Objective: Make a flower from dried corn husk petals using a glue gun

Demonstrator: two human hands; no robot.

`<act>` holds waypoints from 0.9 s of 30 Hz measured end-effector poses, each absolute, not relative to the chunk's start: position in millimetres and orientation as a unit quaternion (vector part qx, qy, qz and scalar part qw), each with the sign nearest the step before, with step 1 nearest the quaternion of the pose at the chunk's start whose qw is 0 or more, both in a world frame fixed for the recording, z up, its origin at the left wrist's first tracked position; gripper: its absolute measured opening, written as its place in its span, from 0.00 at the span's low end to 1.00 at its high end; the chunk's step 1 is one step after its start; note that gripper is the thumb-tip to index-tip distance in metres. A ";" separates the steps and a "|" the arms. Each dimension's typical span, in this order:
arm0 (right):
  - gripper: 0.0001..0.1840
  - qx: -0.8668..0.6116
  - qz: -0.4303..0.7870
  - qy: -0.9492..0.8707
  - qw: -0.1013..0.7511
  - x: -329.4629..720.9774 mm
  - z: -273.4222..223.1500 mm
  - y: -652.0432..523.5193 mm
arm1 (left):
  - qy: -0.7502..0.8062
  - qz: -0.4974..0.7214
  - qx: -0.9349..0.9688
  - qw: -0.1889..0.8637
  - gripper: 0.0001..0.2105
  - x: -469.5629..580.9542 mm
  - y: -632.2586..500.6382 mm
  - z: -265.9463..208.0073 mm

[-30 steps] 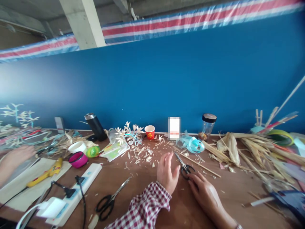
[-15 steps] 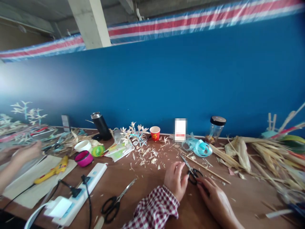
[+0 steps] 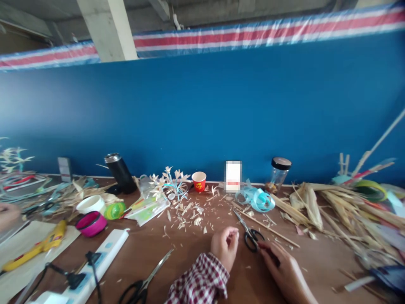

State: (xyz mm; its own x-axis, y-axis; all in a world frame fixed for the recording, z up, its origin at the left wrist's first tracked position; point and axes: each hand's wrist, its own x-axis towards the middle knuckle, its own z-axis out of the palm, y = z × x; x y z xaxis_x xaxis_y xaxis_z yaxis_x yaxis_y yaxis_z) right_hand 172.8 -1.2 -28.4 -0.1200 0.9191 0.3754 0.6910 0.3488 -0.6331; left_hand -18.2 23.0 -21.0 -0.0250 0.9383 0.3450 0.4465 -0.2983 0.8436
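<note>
My left hand [image 3: 225,249], in a checked red-and-white sleeve, rests over the brown tabletop with its fingers curled in and the thumb against them. Whatever it may hold is too small to make out. To its right, my right hand [image 3: 283,266] has thumb and fingers drawn together, fingertips right beside the handle of the black-handled scissors [image 3: 248,230]. Whether they touch the handle, or pinch something small, is hidden. The scissors lie on the table, points away from me. A thin stick [image 3: 272,229] lies just beyond them.
A second pair of scissors [image 3: 147,280] lies front left, beside a white power strip [image 3: 107,261] and yellow glue gun [image 3: 38,249]. Husk flowers [image 3: 171,183], a red paper cup [image 3: 199,182], blue ribbon [image 3: 261,199], a jar [image 3: 280,173] and dried husks [image 3: 311,207] line the back. Another person's hand [image 3: 8,217] shows left.
My left fingers have curled in from a looser pose, away from the scissors. The view has shifted slightly right. The other person's hand has moved toward the left edge.
</note>
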 end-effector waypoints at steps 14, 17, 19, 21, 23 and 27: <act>0.15 -0.649 -0.036 -0.714 0.259 176.1 38.0 84.5 | 0.477 0.441 0.748 0.138 0.09 -19.8 21.4 -27.9; 0.15 -0.639 -0.081 -0.726 0.241 170.3 35.5 101.4 | 0.463 0.435 0.765 0.106 0.08 -19.1 20.6 -25.8; 0.16 -0.622 -0.100 -0.739 0.239 166.3 32.4 110.5 | 0.458 0.430 0.772 0.095 0.08 -18.5 20.5 -24.4; 0.17 -0.609 -0.111 -0.748 0.238 164.1 28.9 118.6 | 0.456 0.425 0.776 0.093 0.08 -18.1 20.3 -23.4; 0.18 -0.605 -0.117 -0.753 0.230 164.0 25.7 125.0 | 0.456 0.420 0.779 0.094 0.08 -17.8 19.9 -22.7; 0.12 -0.612 -0.103 -0.761 0.188 167.9 22.5 129.0 | 0.452 0.414 0.784 0.101 0.08 -18.1 19.4 -22.8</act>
